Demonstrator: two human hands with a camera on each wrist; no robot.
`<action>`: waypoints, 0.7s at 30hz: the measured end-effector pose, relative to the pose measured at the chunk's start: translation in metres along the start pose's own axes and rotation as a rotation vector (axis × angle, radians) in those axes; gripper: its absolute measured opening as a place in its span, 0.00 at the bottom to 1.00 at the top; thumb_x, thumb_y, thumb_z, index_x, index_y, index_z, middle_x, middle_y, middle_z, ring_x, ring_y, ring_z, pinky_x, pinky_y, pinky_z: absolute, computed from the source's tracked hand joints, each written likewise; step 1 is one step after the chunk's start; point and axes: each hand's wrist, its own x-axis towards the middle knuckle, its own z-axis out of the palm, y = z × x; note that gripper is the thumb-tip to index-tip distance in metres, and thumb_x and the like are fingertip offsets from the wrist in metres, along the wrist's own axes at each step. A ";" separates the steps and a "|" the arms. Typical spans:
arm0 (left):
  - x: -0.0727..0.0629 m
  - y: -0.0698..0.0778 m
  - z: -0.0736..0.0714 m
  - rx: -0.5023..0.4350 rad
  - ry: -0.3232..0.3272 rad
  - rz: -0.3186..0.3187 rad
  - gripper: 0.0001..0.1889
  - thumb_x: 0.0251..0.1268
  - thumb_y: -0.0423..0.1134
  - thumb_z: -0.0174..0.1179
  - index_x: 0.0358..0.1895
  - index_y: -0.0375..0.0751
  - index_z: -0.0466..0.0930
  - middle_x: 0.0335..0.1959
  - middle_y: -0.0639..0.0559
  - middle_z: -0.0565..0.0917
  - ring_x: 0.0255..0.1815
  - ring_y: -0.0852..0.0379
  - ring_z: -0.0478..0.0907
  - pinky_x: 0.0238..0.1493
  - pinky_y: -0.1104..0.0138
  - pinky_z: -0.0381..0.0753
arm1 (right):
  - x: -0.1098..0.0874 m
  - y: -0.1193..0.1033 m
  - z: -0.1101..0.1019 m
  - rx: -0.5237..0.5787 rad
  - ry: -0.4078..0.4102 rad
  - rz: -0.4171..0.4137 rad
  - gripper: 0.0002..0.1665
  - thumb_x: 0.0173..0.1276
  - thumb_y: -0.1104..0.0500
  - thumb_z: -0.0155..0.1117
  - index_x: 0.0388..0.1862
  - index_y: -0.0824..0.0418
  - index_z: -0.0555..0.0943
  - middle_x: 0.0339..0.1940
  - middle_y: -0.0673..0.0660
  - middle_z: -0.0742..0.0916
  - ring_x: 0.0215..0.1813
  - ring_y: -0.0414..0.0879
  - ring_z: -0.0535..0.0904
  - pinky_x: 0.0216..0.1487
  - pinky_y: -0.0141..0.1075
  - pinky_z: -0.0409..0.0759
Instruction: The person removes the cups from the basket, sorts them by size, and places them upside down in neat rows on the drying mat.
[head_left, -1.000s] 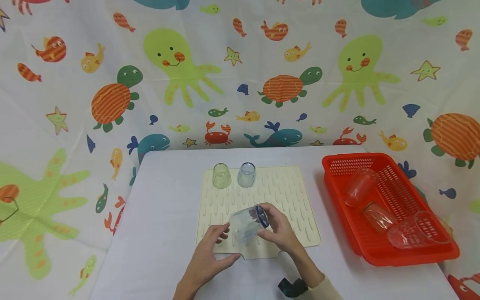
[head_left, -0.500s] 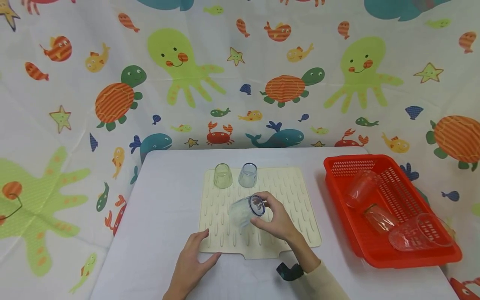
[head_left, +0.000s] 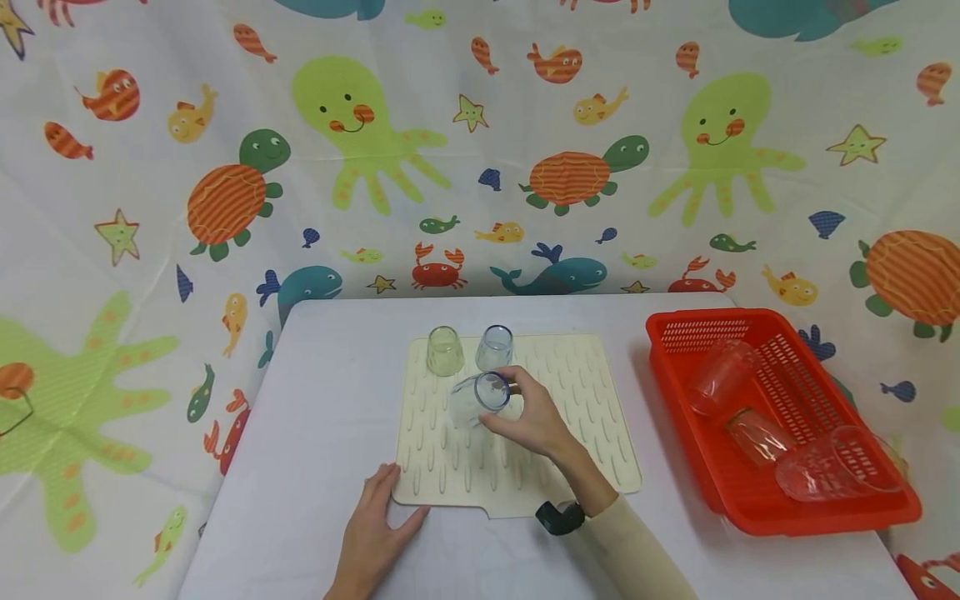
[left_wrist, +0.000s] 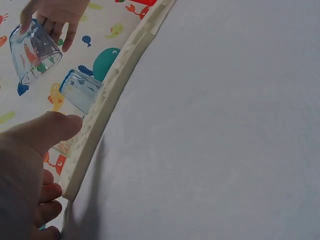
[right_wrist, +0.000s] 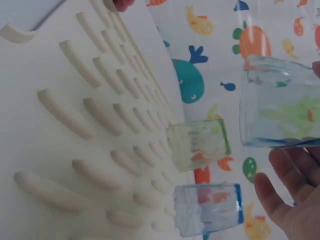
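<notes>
My right hand (head_left: 528, 417) grips a clear bluish drinking glass (head_left: 467, 403) near its thick base, above the cream drying mat (head_left: 555, 500). The held glass is tilted, its mouth toward the lower left in the head view. It also shows in the right wrist view as a large glass (right_wrist: 280, 105). At the mat's front left corner is my left hand (head_left: 369, 529), holding nothing, fingers loosely extended; whether it touches the mat, I cannot tell. A green-tinted glass (head_left: 445, 352) and a blue-tinted glass (head_left: 494, 347) stand upside down along the mat's back edge.
On the right of the white-covered table (head_left: 315, 400) sits a red plastic basket (head_left: 708, 467). Inside lie a clear tumbler (head_left: 723, 375), a small glass (head_left: 757, 435) and a larger clear vessel (head_left: 825, 467). A patterned curtain (head_left: 465, 75) hangs behind.
My left hand has drawn away from the held glass to the mat's front left corner. The right hand has carried that glass toward the back and slightly left, nearer the two standing glasses.
</notes>
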 end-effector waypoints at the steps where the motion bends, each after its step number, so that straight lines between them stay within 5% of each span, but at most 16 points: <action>1: 0.000 -0.001 0.001 0.000 -0.013 -0.016 0.42 0.51 0.51 0.76 0.67 0.31 0.72 0.70 0.40 0.73 0.74 0.39 0.68 0.73 0.47 0.71 | 0.002 0.000 0.002 -0.006 0.000 0.001 0.36 0.56 0.53 0.75 0.64 0.57 0.74 0.58 0.55 0.84 0.60 0.51 0.80 0.60 0.48 0.84; 13: 0.004 -0.005 0.006 0.078 -0.098 -0.073 0.46 0.56 0.59 0.71 0.70 0.29 0.68 0.74 0.37 0.69 0.78 0.38 0.60 0.80 0.46 0.59 | 0.022 0.016 0.031 0.051 -0.015 0.072 0.38 0.59 0.53 0.75 0.66 0.61 0.71 0.60 0.58 0.82 0.64 0.54 0.79 0.65 0.48 0.83; 21: 0.003 -0.010 0.010 0.052 -0.056 -0.052 0.45 0.54 0.57 0.73 0.69 0.30 0.70 0.73 0.39 0.71 0.78 0.39 0.62 0.79 0.46 0.60 | 0.032 0.018 0.048 -0.004 -0.013 0.088 0.39 0.60 0.52 0.75 0.68 0.61 0.70 0.60 0.57 0.82 0.63 0.49 0.79 0.64 0.40 0.84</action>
